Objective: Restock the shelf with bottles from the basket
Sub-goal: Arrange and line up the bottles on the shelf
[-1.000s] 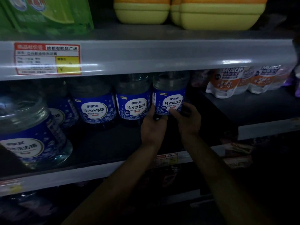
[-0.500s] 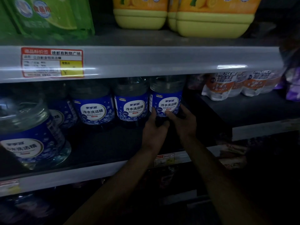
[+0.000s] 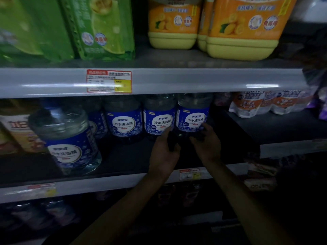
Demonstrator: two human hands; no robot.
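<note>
Hands barely shifted; left hand [image 3: 165, 147] and right hand [image 3: 206, 144] still cup the detergent bottle [image 3: 192, 117], fingers curled round its base, just ahead on the shelf [image 3: 123, 160]. Looks full, likely heavy, slick plastic: grip low, both sides.

Grips the rightmost blue-labelled bottle [image 3: 192, 119] at its dark base with both hands: left hand [image 3: 163, 149] curled on the lower left, right hand [image 3: 207, 145] curled on the lower right. Keeps it upright, deep on the dark middle shelf [image 3: 123, 156], just beside two matching bottles [image 3: 159, 121] in a row to its left. Shows another such front bottle [image 3: 69, 142] near the shelf edge, well to the left. Above: red and yellow price tag [image 3: 109, 81] on the grey rail, yellow jugs [image 3: 174, 23] and green packs [image 3: 104, 29] on top. Far right: orange-and-white pouches [image 3: 247, 103].
</note>
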